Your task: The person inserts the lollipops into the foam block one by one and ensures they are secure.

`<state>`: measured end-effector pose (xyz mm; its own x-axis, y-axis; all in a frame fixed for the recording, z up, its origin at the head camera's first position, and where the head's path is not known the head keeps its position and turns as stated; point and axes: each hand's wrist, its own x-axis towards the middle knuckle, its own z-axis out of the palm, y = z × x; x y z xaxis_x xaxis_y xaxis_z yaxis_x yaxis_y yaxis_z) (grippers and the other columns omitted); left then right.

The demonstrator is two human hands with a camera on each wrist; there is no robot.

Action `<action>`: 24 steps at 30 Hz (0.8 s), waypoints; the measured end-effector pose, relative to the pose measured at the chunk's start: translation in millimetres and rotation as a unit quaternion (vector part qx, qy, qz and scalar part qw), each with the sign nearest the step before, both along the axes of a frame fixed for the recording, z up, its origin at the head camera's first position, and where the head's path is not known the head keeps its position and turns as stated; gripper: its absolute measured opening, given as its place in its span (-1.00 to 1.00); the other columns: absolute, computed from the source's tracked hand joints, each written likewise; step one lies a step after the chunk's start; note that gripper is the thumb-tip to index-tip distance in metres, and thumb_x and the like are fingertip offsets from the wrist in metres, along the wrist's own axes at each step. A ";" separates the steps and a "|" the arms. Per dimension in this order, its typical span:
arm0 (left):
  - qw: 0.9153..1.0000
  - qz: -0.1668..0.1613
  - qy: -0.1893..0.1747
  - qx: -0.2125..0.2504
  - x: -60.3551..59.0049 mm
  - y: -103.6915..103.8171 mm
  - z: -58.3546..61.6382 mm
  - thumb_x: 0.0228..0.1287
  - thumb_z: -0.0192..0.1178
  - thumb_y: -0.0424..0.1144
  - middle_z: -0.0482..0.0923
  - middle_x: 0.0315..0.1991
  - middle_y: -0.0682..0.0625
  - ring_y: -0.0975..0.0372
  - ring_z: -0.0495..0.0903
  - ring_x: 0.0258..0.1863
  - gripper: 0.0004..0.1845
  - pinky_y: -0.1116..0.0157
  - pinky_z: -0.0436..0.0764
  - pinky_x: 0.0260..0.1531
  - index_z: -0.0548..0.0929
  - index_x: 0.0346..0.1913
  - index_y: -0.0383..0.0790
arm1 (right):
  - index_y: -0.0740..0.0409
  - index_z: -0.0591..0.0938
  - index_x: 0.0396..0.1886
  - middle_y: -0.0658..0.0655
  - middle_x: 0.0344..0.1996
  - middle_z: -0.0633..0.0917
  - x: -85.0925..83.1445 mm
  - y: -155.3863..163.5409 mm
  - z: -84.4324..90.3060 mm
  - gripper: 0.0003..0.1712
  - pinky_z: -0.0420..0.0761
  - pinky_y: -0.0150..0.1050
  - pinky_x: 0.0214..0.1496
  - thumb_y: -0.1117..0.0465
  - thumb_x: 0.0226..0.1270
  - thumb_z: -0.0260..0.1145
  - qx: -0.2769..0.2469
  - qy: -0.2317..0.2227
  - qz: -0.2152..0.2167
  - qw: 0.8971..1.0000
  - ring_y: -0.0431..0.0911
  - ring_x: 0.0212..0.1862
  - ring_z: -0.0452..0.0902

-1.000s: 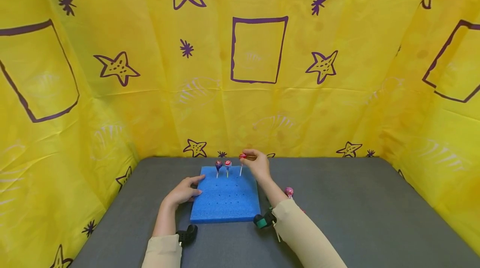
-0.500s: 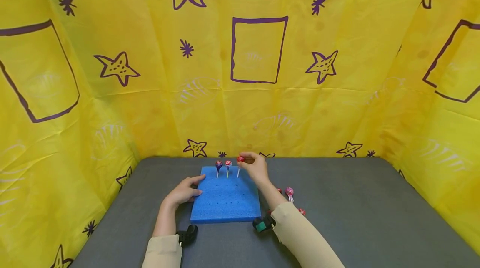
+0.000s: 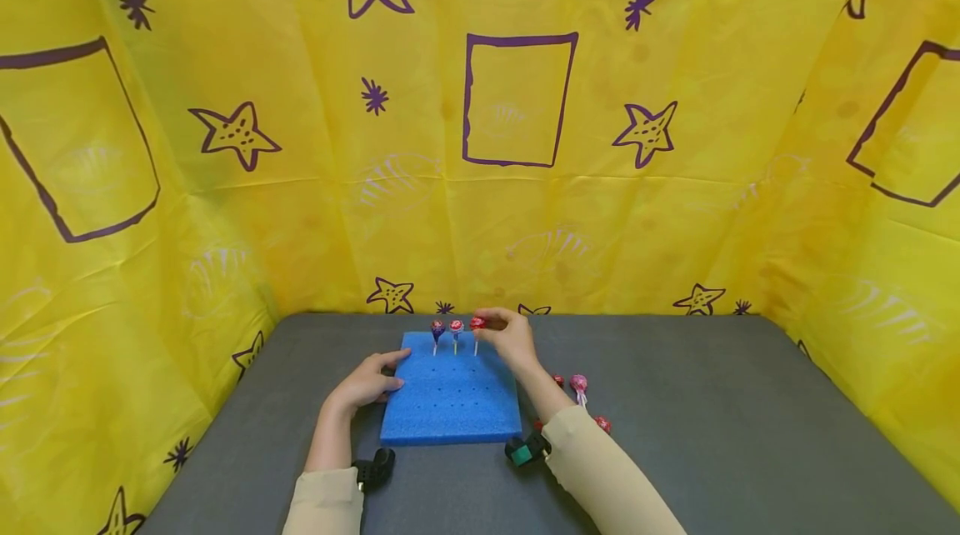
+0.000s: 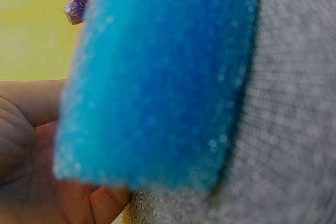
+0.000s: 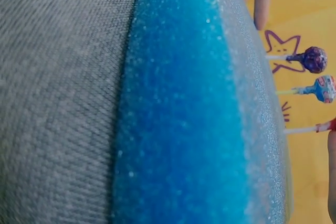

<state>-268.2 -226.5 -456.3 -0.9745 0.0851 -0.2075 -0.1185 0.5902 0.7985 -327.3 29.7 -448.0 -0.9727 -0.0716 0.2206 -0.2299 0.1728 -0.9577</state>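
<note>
right hand has its grip pinched on a red lollipop, stick down in the far row of the blue foam block, just right of a pink lollipop and a purple lollipop. left hand lies with fingers spread on the block's left edge. a few loose lollipops sit on the grey bench, right of the block.

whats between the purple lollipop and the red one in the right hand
One pink-and-blue wrapped lollipop stands in the blue foam block between the purple lollipop and the red lollipop, seen in the head view.
</note>
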 end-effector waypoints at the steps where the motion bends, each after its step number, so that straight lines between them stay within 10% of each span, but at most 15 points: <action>1: 1.000 0.000 0.000 0.001 -0.1 0.0 0.1 0.30 0.17 -0.40 0.38 0.23 -0.36 -0.07 0.44 0.07 -0.39 0.05 0.67 -0.07 0.38 0.43 -0.20 | 0.20 0.75 -0.06 0.26 -0.12 0.78 0.2 0.0 0.1 -0.66 0.67 -0.33 -0.19 0.36 0.11 0.47 0.000 -0.002 0.000 1.000 -0.02 -0.10 0.70; 24: 1.000 0.004 -0.005 -0.004 1.1 1.1 0.6 0.31 0.17 -0.38 0.35 0.25 -0.36 -0.10 0.43 0.11 -0.39 0.00 0.65 0.00 0.38 0.44 -0.18 | 0.21 0.74 -0.04 0.24 -0.10 0.78 2.7 0.8 -6.1 -0.64 0.70 -0.21 -0.09 0.31 0.11 0.49 0.021 -0.010 0.003 1.000 0.02 -0.06 0.69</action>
<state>-267.1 -225.5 -455.6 -0.9730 0.0755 -0.2179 -0.1314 0.5950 0.7929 -324.7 30.5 -454.1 -0.9766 -0.0860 0.1971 -0.2112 0.2112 -0.9543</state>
